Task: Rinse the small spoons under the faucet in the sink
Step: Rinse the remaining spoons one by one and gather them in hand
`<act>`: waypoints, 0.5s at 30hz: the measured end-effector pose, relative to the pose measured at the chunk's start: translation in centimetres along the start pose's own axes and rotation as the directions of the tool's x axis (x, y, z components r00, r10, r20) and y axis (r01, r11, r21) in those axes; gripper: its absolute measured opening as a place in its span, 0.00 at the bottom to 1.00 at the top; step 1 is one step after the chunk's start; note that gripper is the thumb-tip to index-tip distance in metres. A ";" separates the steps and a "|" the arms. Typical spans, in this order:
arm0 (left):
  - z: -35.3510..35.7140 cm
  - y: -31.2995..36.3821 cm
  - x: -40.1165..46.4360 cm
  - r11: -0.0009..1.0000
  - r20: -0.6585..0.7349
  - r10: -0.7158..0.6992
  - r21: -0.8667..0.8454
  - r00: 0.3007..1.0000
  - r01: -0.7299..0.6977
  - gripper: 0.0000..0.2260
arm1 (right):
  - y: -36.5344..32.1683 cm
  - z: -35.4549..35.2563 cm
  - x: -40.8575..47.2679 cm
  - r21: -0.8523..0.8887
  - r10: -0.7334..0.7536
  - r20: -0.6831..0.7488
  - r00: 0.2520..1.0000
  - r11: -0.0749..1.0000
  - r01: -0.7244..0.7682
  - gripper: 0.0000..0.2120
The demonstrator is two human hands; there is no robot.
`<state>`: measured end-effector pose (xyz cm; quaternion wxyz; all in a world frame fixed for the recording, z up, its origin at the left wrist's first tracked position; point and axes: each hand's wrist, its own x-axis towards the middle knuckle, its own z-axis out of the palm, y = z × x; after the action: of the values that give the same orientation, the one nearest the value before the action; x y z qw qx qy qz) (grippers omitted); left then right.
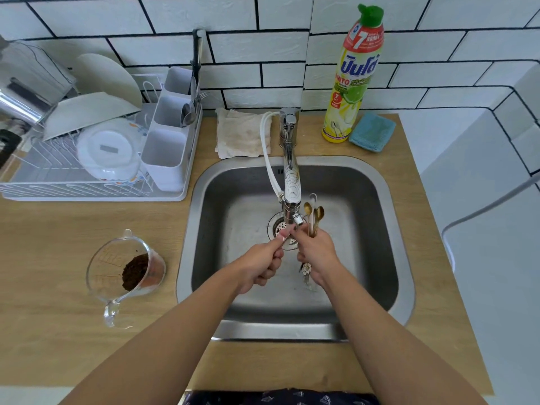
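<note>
Over the steel sink (377, 206), my right hand (315, 252) grips a bunch of small gold spoons (314, 214), bowls pointing up and flower-shaped handle ends hanging below the palm. They stand just right of the chrome faucet (290, 182) spout. My left hand (263, 266) is curled, and its thumb and forefinger pinch a thin spoon under the spout, above the drain (279, 226). That spoon is mostly hidden by my fingers. Whether water runs is hard to tell.
A glass measuring jug (125, 273) with brown grounds stands on the wooden counter left of the sink. Behind it is a dish rack (96, 159) with plates and cutlery. A cloth (239, 133), a dish-soap bottle (355, 74) and a blue sponge (372, 131) sit behind the sink.
</note>
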<state>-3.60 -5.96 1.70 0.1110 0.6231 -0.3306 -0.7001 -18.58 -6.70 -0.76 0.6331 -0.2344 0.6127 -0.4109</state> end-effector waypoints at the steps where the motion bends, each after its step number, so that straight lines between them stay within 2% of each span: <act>1: 0.1 0.0 0.0 0.999 0.005 0.011 0.036 1.000 -0.012 0.20 | -0.1 -0.1 0.2 0.014 0.005 -0.053 0.999 1.000 -0.005 0.10; 3: 0.4 0.0 0.0 0.990 -0.022 0.075 0.121 0.997 -0.072 0.17 | 0.1 -0.1 0.4 0.063 0.018 -0.079 0.997 0.998 -0.013 0.12; 6: 0.5 0.0 0.0 0.945 -0.087 0.194 0.284 0.977 -0.163 0.19 | 0.8 0.6 -0.6 0.020 0.022 0.079 0.997 1.000 -0.024 0.05; 7: 0.5 -0.2 0.0 0.923 -0.104 0.233 0.337 0.967 -0.187 0.20 | 0.9 0.7 -0.8 0.004 0.016 0.106 0.994 1.000 -0.016 0.06; 9: 0.3 -0.8 0.1 0.894 -0.133 0.280 0.397 0.951 -0.208 0.19 | 0.3 0.2 -0.3 0.016 0.021 0.038 0.999 1.000 -0.022 0.06; 11: -0.1 -1.2 0.0 0.908 -0.124 0.266 0.366 0.956 -0.205 0.18 | -0.3 -0.6 0.6 0.077 0.018 -0.051 0.999 0.997 -0.014 0.12; 12: -0.2 -1.3 0.0 0.938 -0.105 0.227 0.292 0.968 -0.189 0.18 | -0.4 -0.9 0.8 0.092 0.016 -0.053 0.998 0.996 -0.011 0.14; 15: -0.5 -1.2 -0.1 0.992 -0.026 0.109 0.074 0.994 -0.106 0.20 | 0.2 -0.5 0.1 -0.023 0.001 0.093 0.996 1.000 0.002 0.08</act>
<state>-2.77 -5.19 1.04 0.1308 0.6183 -0.3871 -0.6714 -19.05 -6.58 -1.07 0.6580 -0.2607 0.5873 -0.3927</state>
